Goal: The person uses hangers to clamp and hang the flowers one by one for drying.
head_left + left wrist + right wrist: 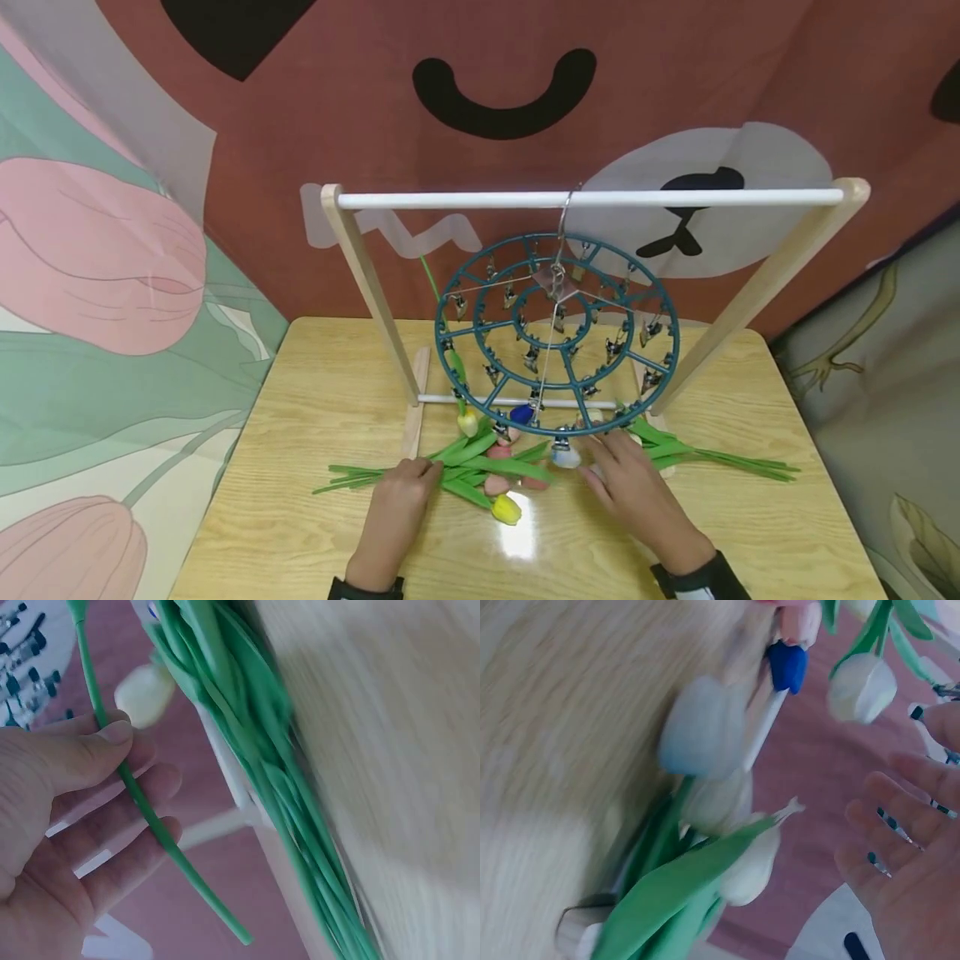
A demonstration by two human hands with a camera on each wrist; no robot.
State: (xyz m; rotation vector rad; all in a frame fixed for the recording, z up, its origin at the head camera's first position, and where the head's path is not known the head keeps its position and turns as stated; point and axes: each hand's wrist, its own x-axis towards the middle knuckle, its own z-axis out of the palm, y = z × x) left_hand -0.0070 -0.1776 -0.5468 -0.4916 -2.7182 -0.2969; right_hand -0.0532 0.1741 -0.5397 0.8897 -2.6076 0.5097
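Note:
My left hand [405, 500] pinches a green artificial tulip stem [195, 881] between thumb and fingers; its flower lies outside the left wrist view. Beside it on the table is a bunch of green tulip stems [285, 802]. A yellow tulip [506, 509] lies at the bunch's flower end. My right hand [633, 492] has its fingers spread and holds nothing. Near it lie a pale blue tulip [705, 727] and white tulips [754, 866] of a second bunch. A whitish tulip [467, 421] hangs head down from the round clip hanger [525, 428].
The hanger, with many small metal clips, hangs by a hook from the white rod [465, 201] of a wooden stand [765, 287]. A blue tulip [521, 413] lies under the ring. Printed cloth [360, 108] covers the wall behind the wooden table [300, 400].

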